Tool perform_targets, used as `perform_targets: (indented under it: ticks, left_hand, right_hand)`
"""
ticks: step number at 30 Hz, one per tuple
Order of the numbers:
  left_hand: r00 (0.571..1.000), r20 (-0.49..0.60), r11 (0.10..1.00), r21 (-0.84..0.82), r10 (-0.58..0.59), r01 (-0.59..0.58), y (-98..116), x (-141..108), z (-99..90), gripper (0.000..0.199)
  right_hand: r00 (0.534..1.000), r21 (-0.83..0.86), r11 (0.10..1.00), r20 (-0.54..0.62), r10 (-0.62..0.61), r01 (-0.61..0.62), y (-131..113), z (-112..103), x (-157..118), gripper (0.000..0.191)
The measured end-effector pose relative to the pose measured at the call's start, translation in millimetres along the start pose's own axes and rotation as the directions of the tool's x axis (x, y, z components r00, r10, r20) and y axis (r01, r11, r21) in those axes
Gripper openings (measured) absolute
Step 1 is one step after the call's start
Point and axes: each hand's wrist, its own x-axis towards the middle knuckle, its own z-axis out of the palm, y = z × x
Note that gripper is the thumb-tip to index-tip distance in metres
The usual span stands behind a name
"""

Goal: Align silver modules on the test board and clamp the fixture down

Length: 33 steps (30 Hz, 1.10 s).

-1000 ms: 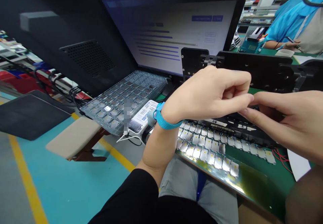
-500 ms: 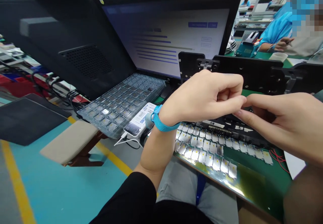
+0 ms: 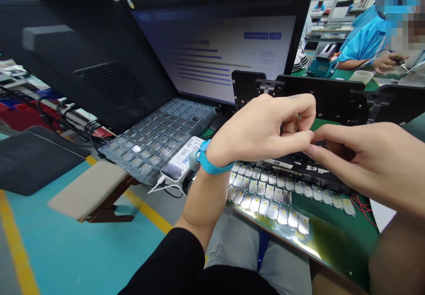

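Note:
My left hand (image 3: 265,126), with a blue wrist strap (image 3: 212,162) on it, is closed in a pinch, its fingertips meeting those of my right hand. My right hand (image 3: 365,162) is closed too, thumb and forefinger pressed together. Anything between the fingertips is hidden or too small to make out. Both hands hover over a black fixture (image 3: 318,177) at the table's rear, in front of raised black hinged plates (image 3: 318,95). Below them, rows of small silver metal-covered boards (image 3: 262,188) lie on the green table mat (image 3: 335,206).
A monitor (image 3: 219,42) stands behind a clear compartment tray (image 3: 149,140) of small parts. Next to the tray is a white device (image 3: 182,157) with a cable. Red wires (image 3: 363,208) lie at right. A co-worker's hand (image 3: 388,62) holds a tool across the table.
My hands stay pinched together in nearly the same place; the whole view has shifted slightly. The co-worker's hand across the table has moved and now shows a tool.

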Motion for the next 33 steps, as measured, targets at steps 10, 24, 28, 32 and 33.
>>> perform_targets:
  ticks: [10,24,28,32,33]
  left_hand:
    - [1.0,0.008,0.999,0.033,0.012,-0.012,-1.6,-1.8,-0.3,0.012]
    - [0.998,0.041,0.998,0.016,-0.055,0.055,3.3,-0.7,-1.9,0.016]
    - [0.997,0.056,0.998,0.037,-0.048,0.046,1.3,-0.8,-2.4,0.015]
    - [0.997,0.073,0.997,0.075,-0.024,0.019,-0.1,-0.7,-3.5,0.013]
    - [0.997,0.081,0.996,0.083,-0.021,0.014,-0.3,-0.7,-3.7,0.013]
  right_hand:
    - [1.0,-0.01,1.0,-0.012,-0.013,0.013,0.3,1.3,-0.3,0.043]
    - [1.0,-0.002,1.0,-0.012,0.01,-0.01,0.9,2.1,-0.8,0.042]
    - [1.0,0.014,1.0,-0.009,0.01,-0.01,0.9,1.9,-0.7,0.043]
    - [1.0,-0.004,1.0,-0.001,0.017,-0.017,-0.1,0.9,-0.3,0.042]
    - [1.0,-0.005,1.0,0.002,0.017,-0.017,-0.3,0.8,0.0,0.042]
